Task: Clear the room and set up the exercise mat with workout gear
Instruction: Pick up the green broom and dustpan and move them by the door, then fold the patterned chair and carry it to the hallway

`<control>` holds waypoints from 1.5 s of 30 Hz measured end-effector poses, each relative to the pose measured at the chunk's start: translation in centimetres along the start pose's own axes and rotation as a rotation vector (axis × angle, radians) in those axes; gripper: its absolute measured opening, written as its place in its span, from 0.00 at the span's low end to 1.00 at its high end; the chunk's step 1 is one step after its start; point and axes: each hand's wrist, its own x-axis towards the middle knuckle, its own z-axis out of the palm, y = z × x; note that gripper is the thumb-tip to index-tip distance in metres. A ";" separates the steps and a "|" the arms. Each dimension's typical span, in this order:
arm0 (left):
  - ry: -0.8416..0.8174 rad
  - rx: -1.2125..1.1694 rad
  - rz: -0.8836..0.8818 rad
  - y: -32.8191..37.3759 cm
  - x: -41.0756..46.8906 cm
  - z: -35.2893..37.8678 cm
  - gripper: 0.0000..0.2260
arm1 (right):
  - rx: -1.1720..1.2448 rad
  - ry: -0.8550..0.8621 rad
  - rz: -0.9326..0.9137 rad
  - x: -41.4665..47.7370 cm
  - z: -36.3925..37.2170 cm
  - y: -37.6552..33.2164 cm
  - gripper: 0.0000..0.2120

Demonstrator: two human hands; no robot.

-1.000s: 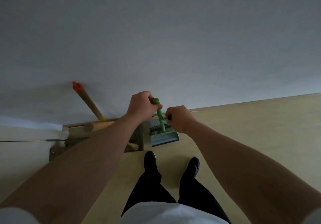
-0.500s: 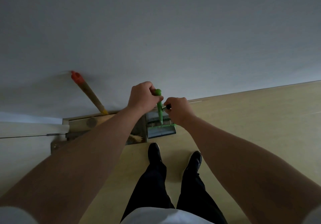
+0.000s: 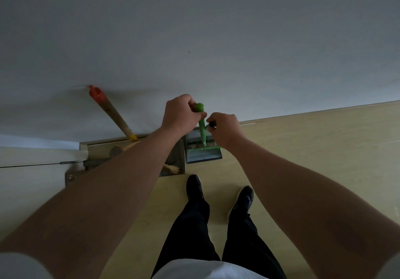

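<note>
At far left a white panel [image 3: 32,155] meets the grey-white wall [image 3: 216,40], with a metal plate at its foot on the floor. Just right of it a wooden broom handle [image 3: 112,114] with a red cap leans tilted against the wall; a straw tuft [image 3: 171,167] shows below the left forearm. The left grip [image 3: 180,113] is clenched round the upper end of the green handle [image 3: 202,130], just under its rounded knob. The green handle stands near upright and runs down to the dustpan [image 3: 203,156], which rests on the floor against the base of the wall, its comb edge toward the wall. The right grip [image 3: 225,129] is curled round a thin black-tipped handle [image 3: 211,124], touching the green handle at mid-shaft; where that thin handle ends cannot be told. Two black shoes [image 3: 193,186] stand on the floor just in front of the dustpan. To the right the pale wood floor [image 3: 313,149] runs along the wall line.
</note>
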 end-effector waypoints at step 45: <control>0.107 -0.076 0.458 21.2 -6.3 -10.2 0.12 | 0.559 0.638 -0.004 -13.4 -25.4 -0.9 0.16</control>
